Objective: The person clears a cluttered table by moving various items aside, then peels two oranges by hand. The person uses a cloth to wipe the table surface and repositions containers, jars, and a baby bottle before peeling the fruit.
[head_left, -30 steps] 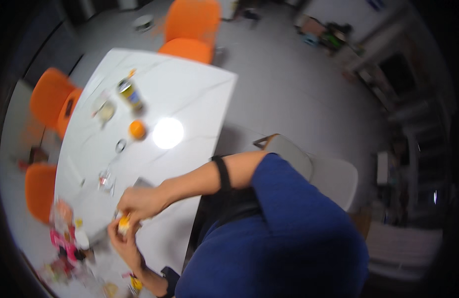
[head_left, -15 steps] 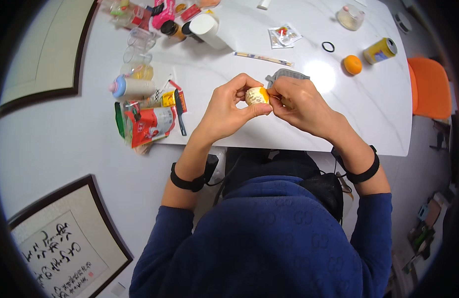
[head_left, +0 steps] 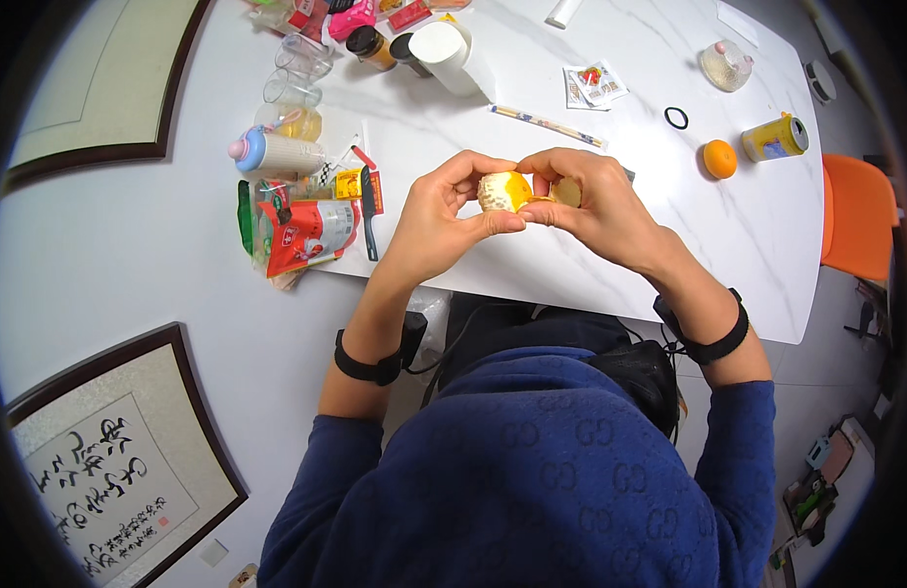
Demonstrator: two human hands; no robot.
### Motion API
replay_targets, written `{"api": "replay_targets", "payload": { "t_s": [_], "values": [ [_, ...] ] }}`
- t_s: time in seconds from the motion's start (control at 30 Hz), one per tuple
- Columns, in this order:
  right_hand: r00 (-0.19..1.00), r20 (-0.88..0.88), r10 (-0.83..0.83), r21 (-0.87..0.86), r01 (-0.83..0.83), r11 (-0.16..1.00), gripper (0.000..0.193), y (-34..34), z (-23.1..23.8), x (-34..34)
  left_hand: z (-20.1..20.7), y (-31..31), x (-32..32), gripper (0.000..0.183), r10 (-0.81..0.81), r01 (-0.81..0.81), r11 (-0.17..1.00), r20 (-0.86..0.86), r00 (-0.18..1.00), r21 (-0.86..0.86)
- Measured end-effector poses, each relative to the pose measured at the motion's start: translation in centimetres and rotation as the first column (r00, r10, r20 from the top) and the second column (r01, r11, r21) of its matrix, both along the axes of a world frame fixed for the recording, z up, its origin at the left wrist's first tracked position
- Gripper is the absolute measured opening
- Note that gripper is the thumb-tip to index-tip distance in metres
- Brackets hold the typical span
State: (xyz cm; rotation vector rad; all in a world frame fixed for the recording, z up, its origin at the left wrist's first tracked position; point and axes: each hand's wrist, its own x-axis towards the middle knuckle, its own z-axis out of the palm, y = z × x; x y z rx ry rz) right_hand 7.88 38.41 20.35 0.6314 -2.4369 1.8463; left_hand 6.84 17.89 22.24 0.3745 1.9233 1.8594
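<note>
A partly peeled orange (head_left: 498, 193) is held between the thumb and fingers of my left hand (head_left: 436, 216), above the near part of the table. White pith covers its left side, and bright orange colour shows on its right. Beside it, my right hand (head_left: 610, 211) is closed on a flap of orange peel (head_left: 568, 192), its pale inner side showing. The thumbs and fingertips of both hands nearly meet around the fruit. My right hand hides most of a grey item behind it.
On the white table (head_left: 669, 235), a whole orange (head_left: 719, 159) and a yellow can (head_left: 775, 139) stand at right. A glass jar (head_left: 726, 66), black ring (head_left: 676, 118), sachets (head_left: 596, 86) and wrapped chopsticks (head_left: 547, 125) lie farther back. Left are a bottle (head_left: 277, 153), knife (head_left: 368, 214) and red bag (head_left: 311, 235).
My right hand has pulled the peel outward, and its pale inner side now shows between the fingers. More orange colour is exposed. The view has shifted, so the table things appear farther right.
</note>
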Motion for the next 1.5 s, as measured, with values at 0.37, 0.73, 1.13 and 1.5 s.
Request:
{"api": "replay_targets", "payload": {
  "t_s": [0.37, 0.73, 1.13, 1.5],
  "values": [
    [0.968, -0.062, 0.244, 0.122, -0.235, 0.964, 0.015, 0.5, 0.7, -1.1, 0.8, -0.6, -0.2, 0.042, -0.051, 0.043, 0.985, -0.044, 0.998, -0.164],
    [0.943, -0.255, 0.215, 0.191, -0.169, 0.967, 0.014, -0.6, 0.3, -0.5, 1.1, -0.7, 0.4, 0.038, -0.031, 0.018, 0.98, -0.062, 0.998, -0.196],
    [0.975, 0.107, 0.195, -0.005, -0.196, 0.981, 0.011, -0.6, 0.3, -0.4, 1.1, -1.2, 0.8, 0.042, -0.001, 0.004, 0.994, 0.027, 1.0, -0.106],
    [0.953, -0.001, 0.303, 0.146, -0.299, 0.943, 0.008, -0.5, 1.1, -1.4, 1.2, -1.6, 0.6, 0.047, -0.063, 0.062, 0.974, 0.001, 0.998, -0.218]
  ]
}}
